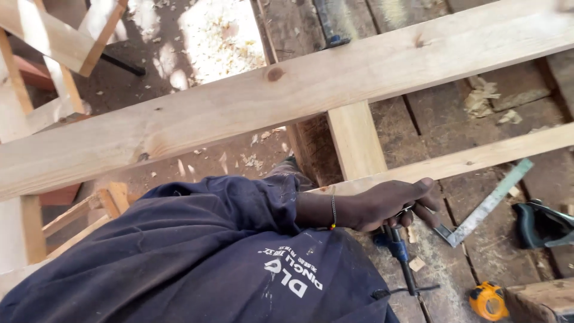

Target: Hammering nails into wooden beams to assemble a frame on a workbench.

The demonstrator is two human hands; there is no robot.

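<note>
a hand (388, 206), reaching out of a dark blue sleeve (239, 209) with a thin bracelet at the wrist, is curled over the near edge of a narrow wooden strip (478, 157); its fingers wrap down around the wood and touch the metal try square (478, 209) lying just beside them on the dark workbench (442, 119). which hand it is cannot be told. a blue clamp (400, 254) stands just below the hand. a wide pale plank (287, 96) crosses the bench toward its far edge, joined by a short crosspiece (356, 140). a yellow tape measure (489, 301) sits near the bench's near edge, a dark hand plane (541, 224) toward its right edge
</note>
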